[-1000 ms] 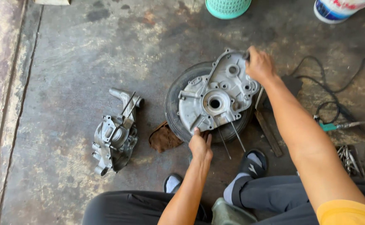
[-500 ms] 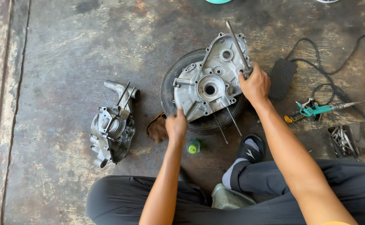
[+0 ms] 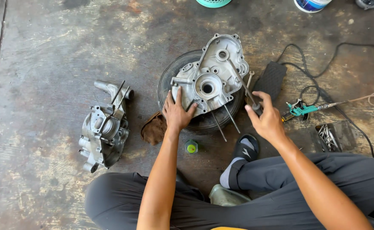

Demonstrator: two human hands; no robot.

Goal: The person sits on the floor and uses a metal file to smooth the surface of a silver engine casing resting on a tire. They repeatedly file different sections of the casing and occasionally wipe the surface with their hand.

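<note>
The left hand (image 3: 176,113) lies flat, fingers spread and grasping nothing, pressing on the lower-left edge of a grey aluminium engine crankcase half (image 3: 210,79). That casting sits on a black tyre (image 3: 170,81) on the concrete floor (image 3: 46,51), just above the frame's centre. The right hand (image 3: 267,121), at four o'clock from the casting, is clenched around the handle of a long metal rod tool (image 3: 240,83), whose shaft slants up to eleven o'clock across the casting's right side. Two thin studs (image 3: 226,121) stick out from the casting's lower edge toward six o'clock.

A second crankcase half (image 3: 104,132) lies well apart at nine o'clock. A brown rag (image 3: 153,128) rests just beside the tyre at seven o'clock, and a small green-capped bottle (image 3: 191,147) stands below the left wrist. At three o'clock lie a black pad (image 3: 273,79), a teal-handled tool (image 3: 301,110) with a black cable (image 3: 323,68), and a tray of bolts (image 3: 330,136).
</note>
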